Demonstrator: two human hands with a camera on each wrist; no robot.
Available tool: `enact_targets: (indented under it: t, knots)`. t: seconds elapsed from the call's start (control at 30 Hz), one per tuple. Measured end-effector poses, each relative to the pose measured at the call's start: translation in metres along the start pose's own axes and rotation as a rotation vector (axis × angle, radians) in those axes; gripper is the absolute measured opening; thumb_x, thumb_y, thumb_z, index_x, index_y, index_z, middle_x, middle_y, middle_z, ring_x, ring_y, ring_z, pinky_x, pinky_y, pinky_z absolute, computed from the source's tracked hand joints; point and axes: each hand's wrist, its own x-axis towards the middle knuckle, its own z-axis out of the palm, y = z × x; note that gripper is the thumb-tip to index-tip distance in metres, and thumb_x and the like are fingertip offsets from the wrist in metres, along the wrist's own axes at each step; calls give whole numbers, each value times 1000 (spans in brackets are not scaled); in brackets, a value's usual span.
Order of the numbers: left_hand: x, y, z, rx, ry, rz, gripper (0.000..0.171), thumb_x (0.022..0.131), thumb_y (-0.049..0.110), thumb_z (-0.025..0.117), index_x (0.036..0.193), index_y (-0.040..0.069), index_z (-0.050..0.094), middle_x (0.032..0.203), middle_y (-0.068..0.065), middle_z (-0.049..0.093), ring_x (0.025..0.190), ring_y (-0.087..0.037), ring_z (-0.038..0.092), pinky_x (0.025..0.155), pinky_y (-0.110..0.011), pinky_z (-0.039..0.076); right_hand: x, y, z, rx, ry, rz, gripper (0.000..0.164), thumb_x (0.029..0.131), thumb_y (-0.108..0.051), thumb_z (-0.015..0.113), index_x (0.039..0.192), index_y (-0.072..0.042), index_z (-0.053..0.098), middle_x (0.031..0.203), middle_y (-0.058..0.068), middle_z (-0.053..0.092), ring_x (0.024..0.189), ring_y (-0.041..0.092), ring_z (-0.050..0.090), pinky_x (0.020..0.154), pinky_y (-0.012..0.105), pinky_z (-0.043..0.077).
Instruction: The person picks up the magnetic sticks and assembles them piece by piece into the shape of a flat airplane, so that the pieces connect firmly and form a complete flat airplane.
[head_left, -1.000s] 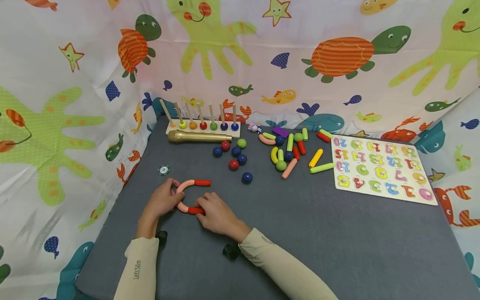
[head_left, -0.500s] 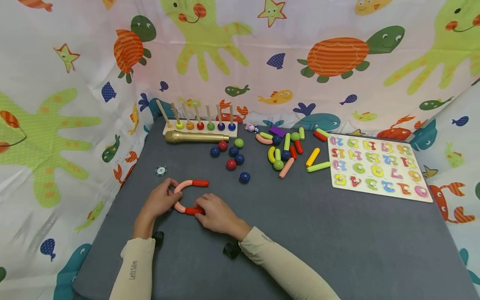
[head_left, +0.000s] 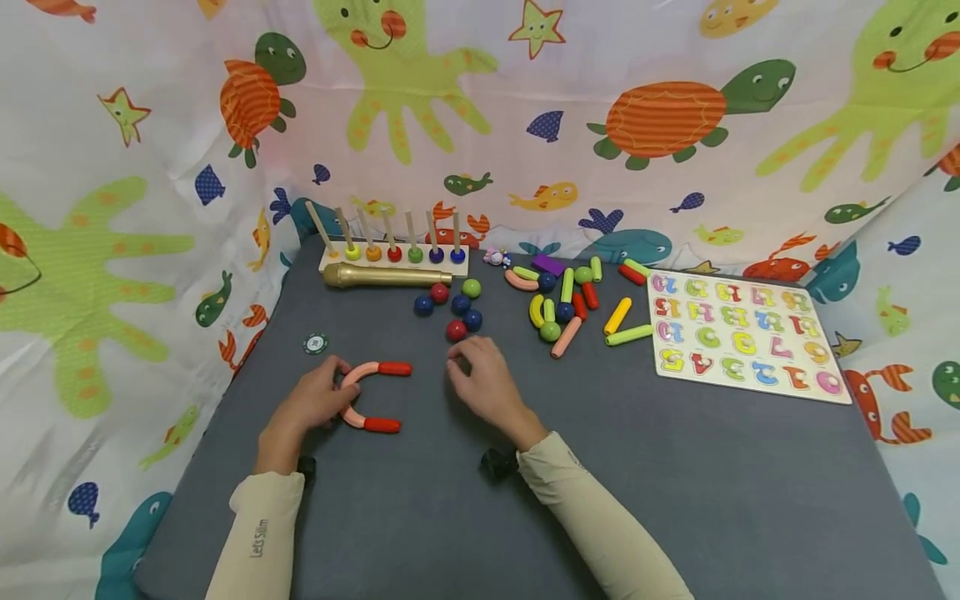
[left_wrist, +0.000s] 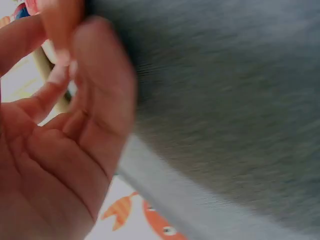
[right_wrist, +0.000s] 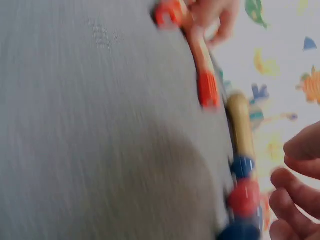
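Observation:
In the head view my left hand (head_left: 307, 400) pinches the bend of a C-shaped toy piece (head_left: 348, 406). The piece has a pink curve and a red tube on each end. Its red ends (right_wrist: 208, 90) also show, blurred, in the right wrist view. My left thumb and fingers (left_wrist: 102, 75) come together on it in the left wrist view. Holding nothing that I can see, my right hand (head_left: 491, 387) hovers with loosely bent fingers just in front of the red ball (head_left: 456, 331) and the blue ball (head_left: 472, 319). One lone blue ball is hidden by that hand.
A gold toy microphone (head_left: 386, 277) lies before a pegged stacking board (head_left: 330, 260). Loose tubes and balls, such as a yellow tube (head_left: 618, 317), lie at the back middle. A number puzzle board (head_left: 750, 337) is at right, a poker chip (head_left: 316, 343) at left.
My right hand has let go of the lower red tube and moved right and away from me, toward the balls. My left hand stays on the pink curve. The head view has shifted slightly.

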Motion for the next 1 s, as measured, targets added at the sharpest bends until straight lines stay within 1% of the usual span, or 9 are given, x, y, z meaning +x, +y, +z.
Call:
enact_targets:
  t: [0.03,0.1,0.17,0.23,0.3,0.37,0.53,0.8,1.0]
  knots:
    - [-1,2,-2,31,-4,4,43,107,22,61,140,-3,48,91,-18,61,68,-28,59,62,-41,49,1,5,-5,-15,26,21,10,100,-6,73,108,-1,75,111,13,70,106,32,61,96,49,49]
    - [-1,5,-5,80,-5,17,49,107,22,60,144,-5,46,108,-27,65,82,-34,62,73,-47,52,2,15,-14,-37,40,76,14,99,-7,74,111,0,74,116,16,68,113,37,57,102,54,45]
    - [0,8,-6,126,10,40,53,107,24,60,148,-5,46,128,-33,59,101,-41,61,87,-55,51,3,23,-20,-52,18,132,20,98,-9,75,116,1,74,120,19,66,116,39,55,104,57,42]
    - [2,10,-6,156,32,74,53,107,26,61,150,-4,49,141,-37,51,116,-48,56,97,-63,47,2,30,-23,-64,-22,185,25,98,-13,76,121,-1,73,124,19,64,118,40,54,103,57,43]
    - [6,12,-5,178,46,110,51,107,26,63,148,-1,53,141,-38,47,122,-53,50,99,-68,45,1,35,-25,-66,-70,228,29,99,-16,77,124,-3,72,125,18,63,116,37,56,101,55,46]
    - [11,14,-3,200,52,146,47,106,25,65,147,3,57,137,-36,47,120,-54,49,96,-68,44,0,38,-24,-65,-110,256,32,99,-18,78,127,-5,72,125,16,63,113,34,59,98,53,50]
    - [23,19,2,236,18,202,42,105,20,67,144,8,61,134,-31,48,119,-51,46,96,-66,42,-1,37,-18,-46,-148,258,35,99,-19,79,130,-5,70,121,14,66,105,30,63,94,50,54]
    - [30,31,9,319,5,179,33,105,20,68,137,12,61,134,-28,49,120,-51,46,98,-67,41,4,23,1,53,-156,201,32,100,-16,77,128,-2,70,107,10,66,89,23,60,80,41,52]
    - [32,40,14,372,-10,127,29,107,25,68,134,17,60,134,-24,47,121,-48,44,99,-68,40,14,18,18,96,-172,187,31,100,-19,78,127,-6,71,104,5,66,87,18,59,78,35,50]
